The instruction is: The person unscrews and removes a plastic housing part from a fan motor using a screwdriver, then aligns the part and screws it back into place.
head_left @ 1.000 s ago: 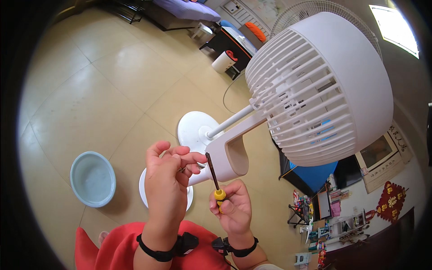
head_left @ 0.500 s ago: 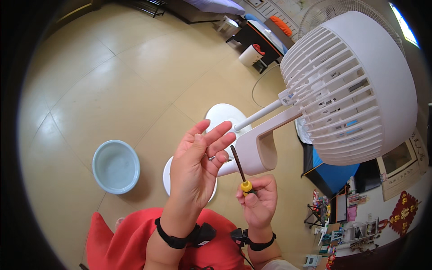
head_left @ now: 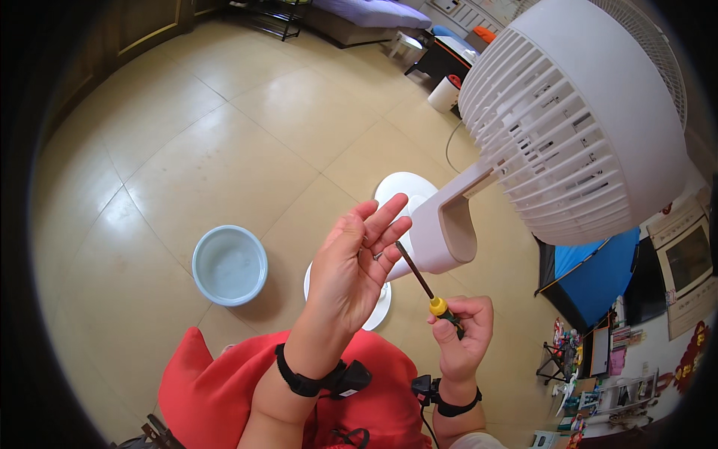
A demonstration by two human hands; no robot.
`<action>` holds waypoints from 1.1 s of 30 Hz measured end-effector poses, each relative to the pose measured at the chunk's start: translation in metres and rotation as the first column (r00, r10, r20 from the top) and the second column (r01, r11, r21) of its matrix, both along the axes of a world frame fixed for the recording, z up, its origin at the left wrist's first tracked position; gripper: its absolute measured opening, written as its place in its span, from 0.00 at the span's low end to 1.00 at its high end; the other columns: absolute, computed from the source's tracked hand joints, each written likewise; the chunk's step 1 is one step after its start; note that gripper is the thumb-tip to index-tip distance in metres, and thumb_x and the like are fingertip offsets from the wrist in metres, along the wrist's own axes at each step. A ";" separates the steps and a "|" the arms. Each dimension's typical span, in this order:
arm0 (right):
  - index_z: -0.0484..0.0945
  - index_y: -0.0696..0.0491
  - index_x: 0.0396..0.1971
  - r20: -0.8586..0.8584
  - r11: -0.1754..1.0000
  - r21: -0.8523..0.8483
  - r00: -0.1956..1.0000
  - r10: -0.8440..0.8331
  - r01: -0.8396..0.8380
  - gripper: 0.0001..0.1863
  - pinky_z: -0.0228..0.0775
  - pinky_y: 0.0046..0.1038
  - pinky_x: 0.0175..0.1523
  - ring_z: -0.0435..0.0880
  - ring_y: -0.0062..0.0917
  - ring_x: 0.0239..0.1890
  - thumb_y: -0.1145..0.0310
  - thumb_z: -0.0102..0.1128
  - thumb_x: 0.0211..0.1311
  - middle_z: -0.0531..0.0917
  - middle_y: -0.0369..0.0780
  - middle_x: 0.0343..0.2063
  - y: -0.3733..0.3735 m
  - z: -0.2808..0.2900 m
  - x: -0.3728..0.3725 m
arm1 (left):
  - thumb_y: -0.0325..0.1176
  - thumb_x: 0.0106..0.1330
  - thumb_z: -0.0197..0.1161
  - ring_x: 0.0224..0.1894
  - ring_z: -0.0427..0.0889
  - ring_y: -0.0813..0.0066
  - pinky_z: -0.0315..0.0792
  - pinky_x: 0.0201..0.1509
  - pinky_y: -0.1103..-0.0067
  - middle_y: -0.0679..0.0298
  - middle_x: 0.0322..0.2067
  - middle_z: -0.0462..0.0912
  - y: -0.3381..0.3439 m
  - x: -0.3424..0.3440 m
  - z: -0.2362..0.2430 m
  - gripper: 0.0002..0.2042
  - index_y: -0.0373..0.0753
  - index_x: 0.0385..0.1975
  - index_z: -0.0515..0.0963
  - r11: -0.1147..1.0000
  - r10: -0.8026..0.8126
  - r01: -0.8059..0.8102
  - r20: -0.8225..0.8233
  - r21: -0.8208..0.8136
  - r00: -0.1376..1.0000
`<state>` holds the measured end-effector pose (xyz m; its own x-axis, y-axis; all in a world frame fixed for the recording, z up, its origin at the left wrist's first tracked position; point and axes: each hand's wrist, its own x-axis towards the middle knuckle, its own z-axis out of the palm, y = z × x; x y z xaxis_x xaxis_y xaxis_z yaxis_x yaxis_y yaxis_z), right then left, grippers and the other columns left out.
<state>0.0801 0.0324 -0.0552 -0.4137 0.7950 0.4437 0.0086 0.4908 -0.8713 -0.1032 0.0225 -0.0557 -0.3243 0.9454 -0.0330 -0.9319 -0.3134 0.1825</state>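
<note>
My right hand [head_left: 465, 329] pinches the yellow and dark green handle of a screwdriver [head_left: 416, 271], whose dark shaft points up and left. The tip reaches the fingers of my left hand [head_left: 345, 273]; whether it touches them I cannot tell. That left hand is held palm up, its fingers stretched and apart. A small shiny bit shows by its curled lower fingers, too small to name. Just beyond both hands stands a white fan [head_left: 557, 142], its slatted housing above and its thick neck [head_left: 443, 238] slanting down behind my left fingers to a round white base [head_left: 383, 313].
A pale blue basin [head_left: 229, 266] sits on the tiled floor to the left. Behind the near fan are another fan's wire grille [head_left: 669, 63] and a round white base [head_left: 400, 187]. Red cloth [head_left: 224, 374] covers my lap. Farther right lies a blue tent-like thing [head_left: 598, 277].
The whole view has shifted, so basin, fan and hands sit farther right. Both hands keep nearly the same pose, screwdriver held. The rear fan's pole is now hidden behind the near fan.
</note>
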 end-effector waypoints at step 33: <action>0.68 0.57 0.33 -0.073 0.993 -0.065 0.992 -0.101 0.096 0.12 0.59 0.14 0.29 0.66 0.11 0.23 0.72 0.63 0.57 0.73 0.33 0.23 -0.006 0.005 0.063 | 0.32 0.70 0.52 0.36 0.79 0.76 0.76 0.38 0.83 0.60 0.38 0.79 0.000 0.057 -0.001 0.07 0.38 0.42 0.70 0.996 -0.091 0.091 -0.026 -0.014 0.996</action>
